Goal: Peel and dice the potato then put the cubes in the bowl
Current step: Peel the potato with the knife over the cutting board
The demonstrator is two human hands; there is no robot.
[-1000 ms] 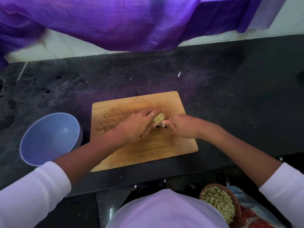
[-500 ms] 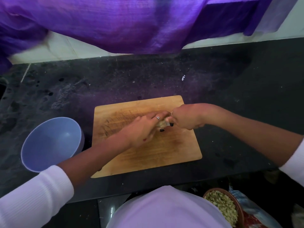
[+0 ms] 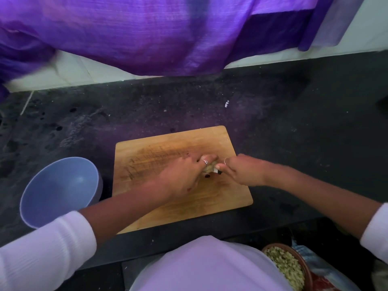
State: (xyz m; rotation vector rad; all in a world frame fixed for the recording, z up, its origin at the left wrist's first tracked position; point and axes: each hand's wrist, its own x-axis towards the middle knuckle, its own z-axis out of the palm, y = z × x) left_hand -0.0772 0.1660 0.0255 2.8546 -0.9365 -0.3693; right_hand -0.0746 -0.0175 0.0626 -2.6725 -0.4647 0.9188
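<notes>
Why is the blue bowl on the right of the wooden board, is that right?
Not quite. The head view shows the blue bowl on the left of the wooden board, standing on the dark counter.

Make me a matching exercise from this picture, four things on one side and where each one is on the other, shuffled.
Things:
1. bowl
2. potato
3. board
4. cloth

Places:
A. between both hands over the board
B. hanging above the counter's far edge
C. on the counter, left of the board
D. flat on the counter, under the hands

Pairs: 1-C, 2-A, 3-D, 4-B
</notes>
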